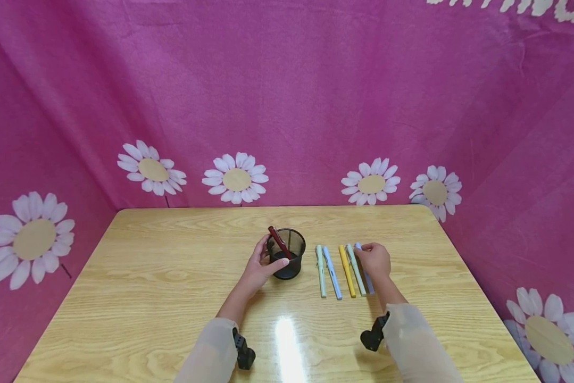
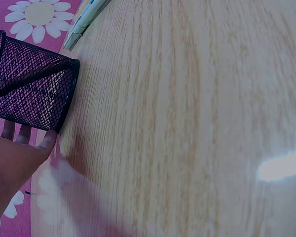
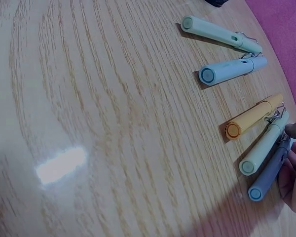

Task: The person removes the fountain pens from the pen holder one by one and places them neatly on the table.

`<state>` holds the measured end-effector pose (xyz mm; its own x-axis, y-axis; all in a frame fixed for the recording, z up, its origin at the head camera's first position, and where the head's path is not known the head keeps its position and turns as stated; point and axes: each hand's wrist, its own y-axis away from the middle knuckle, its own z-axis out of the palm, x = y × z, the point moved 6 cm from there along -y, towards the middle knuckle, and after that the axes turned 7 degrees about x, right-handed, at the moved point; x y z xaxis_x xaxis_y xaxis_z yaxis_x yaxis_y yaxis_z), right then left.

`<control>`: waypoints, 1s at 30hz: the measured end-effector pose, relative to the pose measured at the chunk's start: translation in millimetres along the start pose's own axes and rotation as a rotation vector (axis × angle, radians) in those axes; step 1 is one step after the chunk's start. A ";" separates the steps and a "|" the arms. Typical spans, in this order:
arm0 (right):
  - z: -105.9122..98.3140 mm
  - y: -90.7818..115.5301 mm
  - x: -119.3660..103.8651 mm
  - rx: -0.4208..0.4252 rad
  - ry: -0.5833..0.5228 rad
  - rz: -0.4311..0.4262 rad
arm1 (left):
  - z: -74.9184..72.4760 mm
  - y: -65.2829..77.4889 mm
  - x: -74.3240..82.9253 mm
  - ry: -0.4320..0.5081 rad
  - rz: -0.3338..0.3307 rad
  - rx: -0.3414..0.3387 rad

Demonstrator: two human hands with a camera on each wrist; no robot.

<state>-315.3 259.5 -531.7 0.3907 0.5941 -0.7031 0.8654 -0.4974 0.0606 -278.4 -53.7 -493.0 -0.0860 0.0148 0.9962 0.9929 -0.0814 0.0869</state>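
A black mesh pen cup stands upright on the table, a dark red pen leaning inside it. My left hand holds the cup from its left side, thumb at the front and fingers round the side; the left wrist view shows the fingers at the mesh. At the right end of a row of pens, my right hand pinches the cap end of a blue-violet pen, which lies on the table. Close beside it are a pale green pen and a yellow pen.
Between the cup and the yellow pen lie a light blue pen and another pale green pen. The wooden table ends at a pink cloth printed with daisies. A bright reflection shows on the near tabletop.
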 end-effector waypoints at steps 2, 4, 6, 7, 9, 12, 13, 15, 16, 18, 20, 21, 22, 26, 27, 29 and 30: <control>0.5 -1.7 1.1 -0.001 0.002 0.004 | 0.3 -0.4 0.4 0.008 0.009 -0.001; 0.5 -2.3 2.3 -0.004 -0.001 0.013 | 0.5 -0.5 0.6 0.015 0.011 -0.002; -0.1 -2.4 3.1 -0.011 -0.007 0.023 | 0.6 -0.6 0.5 0.015 0.008 -0.001; -0.7 -2.1 3.2 -0.013 -0.010 0.026 | 0.7 -0.6 0.3 0.013 0.004 0.000; -2.0 -1.6 3.1 -0.015 -0.016 0.028 | 0.7 -0.6 0.0 0.011 -0.004 0.000; -4.3 -1.6 2.6 -0.014 -0.021 0.016 | 0.7 -0.7 -0.2 0.005 -0.010 0.001; -4.8 -1.9 2.6 -0.014 -0.022 0.014 | 0.6 -0.7 -0.1 0.002 -0.008 0.000; -6.0 -2.4 2.0 -0.013 -0.028 0.008 | 0.4 -0.7 -0.3 -0.002 -0.007 0.000; -6.4 -2.8 1.4 -0.016 -0.031 0.003 | 0.3 -0.6 -0.5 -0.005 -0.007 0.000; -7.2 -3.5 -0.2 -0.020 -0.036 -0.008 | 0.0 -0.3 -0.8 -0.009 -0.004 0.000; -8.1 -4.1 -2.7 -0.020 -0.037 -0.027 | 0.0 -0.1 -1.0 -0.006 -0.004 0.000; -8.6 -4.3 -4.2 -0.020 -0.037 -0.040 | -0.1 0.1 -1.0 -0.006 -0.004 0.001; -9.0 -4.2 -6.2 -0.022 -0.039 -0.053 | -0.1 0.2 -0.8 -0.004 -0.003 0.000; -10.6 -2.3 -14.5 -0.024 -0.056 -0.099 | -0.2 0.4 -0.4 -0.004 -0.004 0.004; -11.0 -1.9 -16.5 -0.024 -0.062 -0.106 | -0.3 0.3 -0.4 -0.005 -0.005 0.004; -11.3 -1.3 -20.0 -0.021 -0.070 -0.115 | -0.4 0.1 -0.4 -0.007 -0.006 0.005; -11.5 -1.2 -21.7 -0.019 -0.073 -0.118 | -0.3 0.1 -0.5 -0.006 -0.007 0.005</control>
<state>-321.3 254.5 -508.4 0.2623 0.6002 -0.7556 0.9102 -0.4140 -0.0128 -278.4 -54.0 -493.5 -0.0928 0.0211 0.9955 0.9927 -0.0759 0.0942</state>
